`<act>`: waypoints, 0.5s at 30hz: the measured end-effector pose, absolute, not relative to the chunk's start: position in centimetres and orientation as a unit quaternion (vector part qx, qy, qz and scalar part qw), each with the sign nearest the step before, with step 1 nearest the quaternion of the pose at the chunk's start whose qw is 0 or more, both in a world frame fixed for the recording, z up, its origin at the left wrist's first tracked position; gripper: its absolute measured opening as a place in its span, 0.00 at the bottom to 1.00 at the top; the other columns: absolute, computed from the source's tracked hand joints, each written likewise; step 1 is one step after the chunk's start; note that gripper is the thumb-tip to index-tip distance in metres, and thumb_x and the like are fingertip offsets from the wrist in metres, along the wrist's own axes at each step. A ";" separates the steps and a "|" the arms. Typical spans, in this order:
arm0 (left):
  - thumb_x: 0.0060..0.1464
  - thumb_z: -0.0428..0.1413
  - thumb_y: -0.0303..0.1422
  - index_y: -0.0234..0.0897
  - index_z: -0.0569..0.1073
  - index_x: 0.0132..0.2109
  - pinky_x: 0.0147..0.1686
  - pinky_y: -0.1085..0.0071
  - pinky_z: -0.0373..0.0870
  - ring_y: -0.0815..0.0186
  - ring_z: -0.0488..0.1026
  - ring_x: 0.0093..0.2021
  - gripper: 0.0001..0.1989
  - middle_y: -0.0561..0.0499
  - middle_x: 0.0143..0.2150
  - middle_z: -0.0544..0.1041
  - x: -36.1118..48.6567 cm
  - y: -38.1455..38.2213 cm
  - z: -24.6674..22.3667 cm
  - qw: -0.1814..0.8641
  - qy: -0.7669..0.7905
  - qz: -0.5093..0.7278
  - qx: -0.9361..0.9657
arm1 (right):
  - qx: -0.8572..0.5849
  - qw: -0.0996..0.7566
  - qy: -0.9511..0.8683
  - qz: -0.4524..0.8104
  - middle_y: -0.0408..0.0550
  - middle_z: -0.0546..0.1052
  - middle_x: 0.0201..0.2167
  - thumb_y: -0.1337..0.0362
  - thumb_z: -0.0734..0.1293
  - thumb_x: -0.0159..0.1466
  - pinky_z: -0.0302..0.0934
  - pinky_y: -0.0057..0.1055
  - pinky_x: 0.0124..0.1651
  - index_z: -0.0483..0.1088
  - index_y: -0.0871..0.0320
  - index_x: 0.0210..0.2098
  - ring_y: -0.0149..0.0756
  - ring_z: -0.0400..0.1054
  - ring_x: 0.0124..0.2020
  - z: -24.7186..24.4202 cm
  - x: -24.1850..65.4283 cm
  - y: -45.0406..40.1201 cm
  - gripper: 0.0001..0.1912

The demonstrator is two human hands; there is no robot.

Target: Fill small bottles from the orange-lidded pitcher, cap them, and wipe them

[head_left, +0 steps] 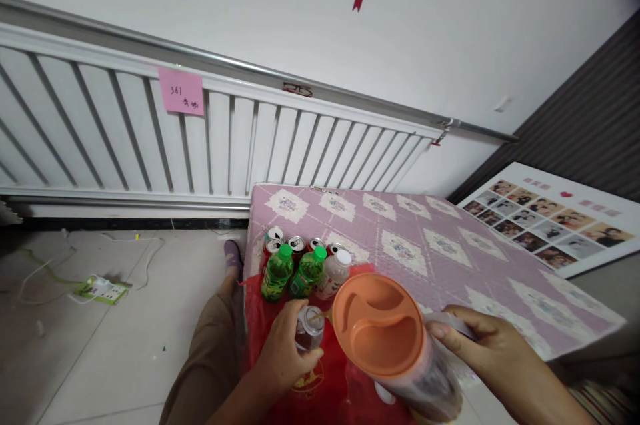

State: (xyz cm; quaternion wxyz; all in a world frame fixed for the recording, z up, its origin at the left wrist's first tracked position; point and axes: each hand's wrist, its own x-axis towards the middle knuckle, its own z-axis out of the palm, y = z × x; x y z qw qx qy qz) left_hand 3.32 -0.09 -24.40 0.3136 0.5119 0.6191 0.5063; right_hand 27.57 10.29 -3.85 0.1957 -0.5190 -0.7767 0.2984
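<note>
My left hand [280,353] is closed around a small clear bottle [309,330] with no cap on its mouth. In my right hand [477,340] is the handle of a clear pitcher [430,382] with an orange lid [385,326], tipped toward the bottle. A thin brownish stream runs from the lid's spout to the bottle's mouth. Just beyond the bottle stand two green bottles [307,272] with green caps and a clear bottle [334,275] with a white cap. Several drink cans [296,245] are lined up behind them.
Under the bottles lies a red plastic sheet [345,385] on a pink patterned cover [350,206]. A white radiator [280,145] runs along the wall. A power strip [103,289] with cables lies on the floor at left. At right leans a photo board [555,218].
</note>
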 end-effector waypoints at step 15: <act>0.40 0.62 0.26 0.36 0.60 0.61 0.63 0.50 0.61 0.50 0.66 0.62 0.39 0.38 0.61 0.68 3.4 0.0 -24.5 0.316 0.617 0.511 0.508 | -0.505 0.200 -0.794 0.275 0.39 0.63 0.18 0.42 0.69 0.56 0.56 0.23 0.23 0.66 0.57 0.17 0.30 0.58 0.22 -4.0 27.7 10.8 0.26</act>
